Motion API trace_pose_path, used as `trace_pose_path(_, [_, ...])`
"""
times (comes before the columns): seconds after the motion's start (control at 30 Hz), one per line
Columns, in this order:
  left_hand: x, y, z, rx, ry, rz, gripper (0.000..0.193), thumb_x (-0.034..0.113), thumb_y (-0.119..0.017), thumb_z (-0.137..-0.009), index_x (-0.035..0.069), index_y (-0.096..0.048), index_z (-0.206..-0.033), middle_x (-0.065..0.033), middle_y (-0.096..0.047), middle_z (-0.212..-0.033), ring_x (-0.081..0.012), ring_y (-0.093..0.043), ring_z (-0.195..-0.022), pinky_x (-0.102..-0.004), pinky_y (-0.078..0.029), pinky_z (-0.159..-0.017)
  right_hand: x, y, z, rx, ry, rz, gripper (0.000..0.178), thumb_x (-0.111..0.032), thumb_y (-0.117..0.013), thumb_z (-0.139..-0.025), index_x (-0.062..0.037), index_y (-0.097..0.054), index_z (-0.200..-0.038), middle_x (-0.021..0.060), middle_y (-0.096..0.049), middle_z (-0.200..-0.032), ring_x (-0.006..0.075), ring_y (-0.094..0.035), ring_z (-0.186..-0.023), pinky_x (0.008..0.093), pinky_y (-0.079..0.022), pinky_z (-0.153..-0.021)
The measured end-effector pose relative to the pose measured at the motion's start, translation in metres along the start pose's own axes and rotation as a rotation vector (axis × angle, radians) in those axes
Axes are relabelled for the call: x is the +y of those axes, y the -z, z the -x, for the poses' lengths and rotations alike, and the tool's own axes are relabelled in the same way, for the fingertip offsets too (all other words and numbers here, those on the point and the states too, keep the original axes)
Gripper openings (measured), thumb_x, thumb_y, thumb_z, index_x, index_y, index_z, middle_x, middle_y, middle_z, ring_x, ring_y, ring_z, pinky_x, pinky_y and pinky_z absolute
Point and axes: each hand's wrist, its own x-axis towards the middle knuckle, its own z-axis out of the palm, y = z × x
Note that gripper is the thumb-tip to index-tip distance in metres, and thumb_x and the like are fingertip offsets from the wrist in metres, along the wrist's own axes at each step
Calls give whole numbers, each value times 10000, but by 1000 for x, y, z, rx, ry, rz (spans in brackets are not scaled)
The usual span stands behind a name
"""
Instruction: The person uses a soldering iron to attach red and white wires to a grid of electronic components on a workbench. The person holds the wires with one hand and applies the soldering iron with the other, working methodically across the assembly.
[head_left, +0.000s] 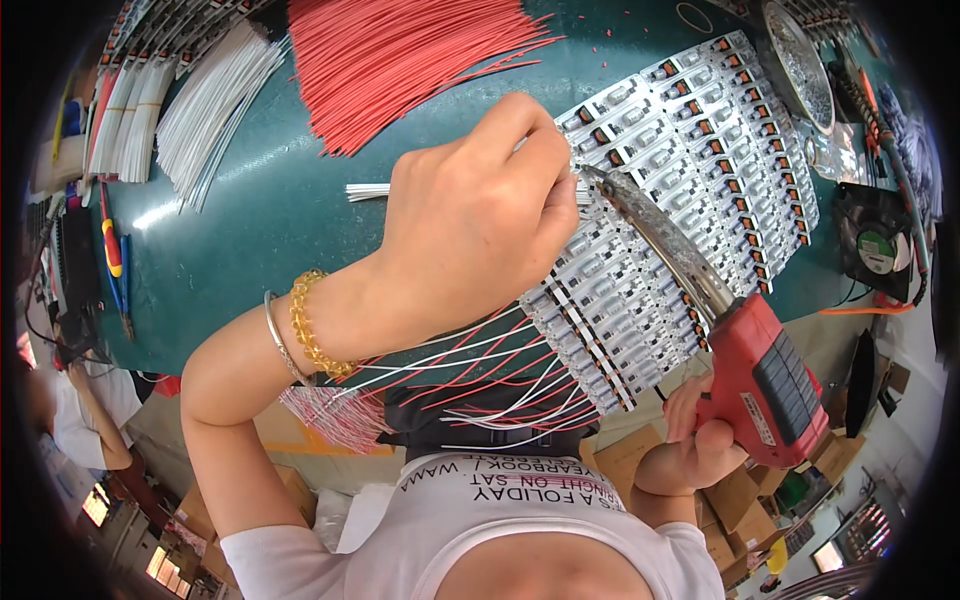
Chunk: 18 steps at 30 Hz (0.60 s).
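My left hand (480, 200), with a beaded bracelet and a bangle on its wrist, is closed in a pinch on a thin bunch of white wires (368, 191). The wires stick out on both sides of the fingers. In my right hand (695, 440) is a red soldering gun (765, 380). Its metal tip reaches up beside my left fingertips, over a panel of small circuit boards (690, 160). Red and white wires (510, 390) trail from the panel's near left edge over the table edge. My left fingers hide the exact wire ends.
Behind my left hand lies a large pile of red wires (400, 60), with bundles of white wires (220, 100) to its left. A screwdriver (110, 245) is at the far left. A metal dish (797, 65) and a black fan (875, 240) stand right of the panel.
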Motion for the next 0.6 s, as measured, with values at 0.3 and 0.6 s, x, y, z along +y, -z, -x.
trace_pose_path(0.3, [3,0,-1,-25,20,9,131,-15,-658,-669,23,-533,-674,-60,-556,-761,-188,-565,-580,-276,-449,-494,-31,-23,-9,-105,47,-46,771,-527,-581,-810,145,-409,-1148,0,-442,-459,85,-396,-351,221,-323,-365])
trace_pose_path(0.6, [15,11,-4,-91,31,44,91,9,-660,-691,6,-570,-706,-93,-562,-899,-181,-527,-551,-289,-431,-500,-28,-14,-6,-152,12,-134,824,-579,-558,-791,125,-395,-1188,-14,-437,-449,89,-396,-355,219,-338,-382])
